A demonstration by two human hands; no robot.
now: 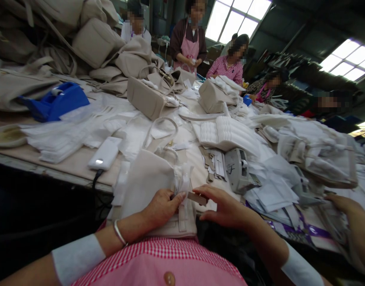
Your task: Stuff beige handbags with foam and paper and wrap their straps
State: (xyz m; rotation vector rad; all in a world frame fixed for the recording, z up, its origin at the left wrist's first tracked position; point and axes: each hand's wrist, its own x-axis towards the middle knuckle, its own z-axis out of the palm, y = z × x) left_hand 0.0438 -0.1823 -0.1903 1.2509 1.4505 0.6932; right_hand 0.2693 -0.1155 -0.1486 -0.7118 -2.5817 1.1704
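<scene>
A beige handbag (149, 174) lies at the table edge against my apron, its looped handle toward the far side. My left hand (163, 206) is closed, thumb and fingers pinching the bag at a white wrapping (184, 180) on its right side. From near that pinch a short taupe strip (198, 198) sticks out to the right. My right hand (225, 204) has its thumb apart from its fingers. The fingertips are at the strip's far end; whether they grip it is unclear. Part of the bag's front is hidden by my left hand.
Left are a blue tape dispenser (57, 101) and a white cabled device (105, 153). Right stand a grey tape dispenser (237, 171), small tags (215, 163) and white foam sheets (227, 133). Bags (96, 41) pile up behind. A co-worker's hand (346, 206) reaches in at right.
</scene>
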